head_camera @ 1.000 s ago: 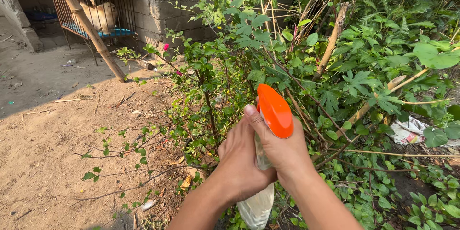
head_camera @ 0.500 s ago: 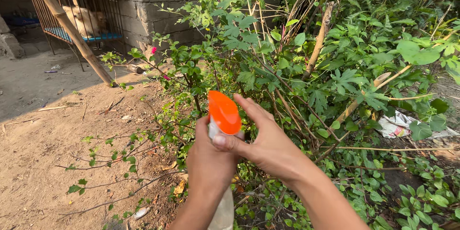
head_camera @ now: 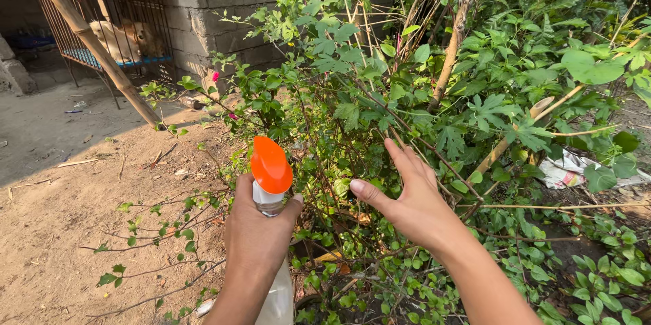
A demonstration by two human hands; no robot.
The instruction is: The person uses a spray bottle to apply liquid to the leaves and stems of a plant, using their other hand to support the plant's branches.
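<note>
**Spray bottle held at the shrub, free hand spread among the leaves**

The left hand (head_camera: 256,233) was clamped around the neck of a clear spray bottle (head_camera: 279,298) with an orange nozzle head (head_camera: 270,164), held upright just beside the green shrub (head_camera: 380,94). The right hand (head_camera: 407,196) was open, fingers (head_camera: 407,155) apart, palm turned toward the foliage and holding nothing, reaching in among the thin stems. The ground (head_camera: 61,189) to the left was bare brown dirt scattered with twigs. Behind stood a grey block wall (head_camera: 210,6), a leaning bamboo pole (head_camera: 88,37) and a wire cage (head_camera: 122,27) with a pale animal inside. Half a second before, the right hand had been touching the nozzle head; it had since let go and moved right, and the bottle sat lower and farther left.
</note>
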